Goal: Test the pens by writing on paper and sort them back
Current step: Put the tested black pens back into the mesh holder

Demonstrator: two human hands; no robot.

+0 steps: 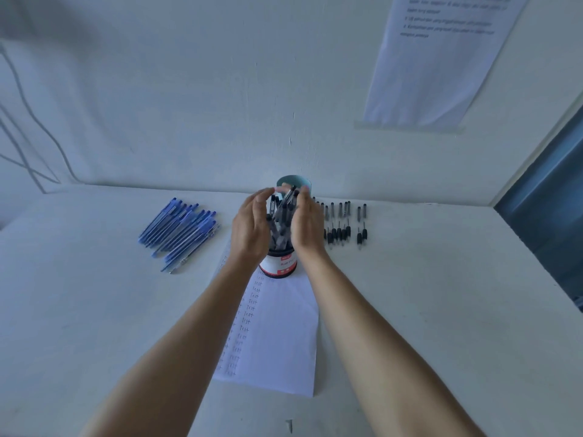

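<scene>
Hands first: the left hand (250, 227) is held open and cupped just left of the tub's pens, fingers gently curved, and a sliver of gap shows between its fingertips and the nearest pen. The right hand (307, 222) is curled round the other side of the bundle, fingers bent over the pen tops, and the pens lean against it.

The worktop (441, 294) carries everything. The paper (284, 342) runs from under the tub toward the person, with a column of the handwritten word "test" down its left part. Left of the tub lies a fanned heap of blue pens (181, 230), well apart from it. The tub (279, 266), white with a red band, stands on the far end of the paper. The bundle (282, 216) of black pens stands upright in it, splayed a little. Right of the tub, partly hidden by the right hand, a row of black pens (344, 225) lies side by side. Just behind the tub a pale blue cup (295, 181) peeks out; its contents cannot be made out.

This looks like the sorting-back step for the black pens, with the hands gathering the bundle to settle it in the tub. The next move probably calls for squeezing the bundle gently straight without tipping the tub, then reaching right for the row of black pens.
</scene>
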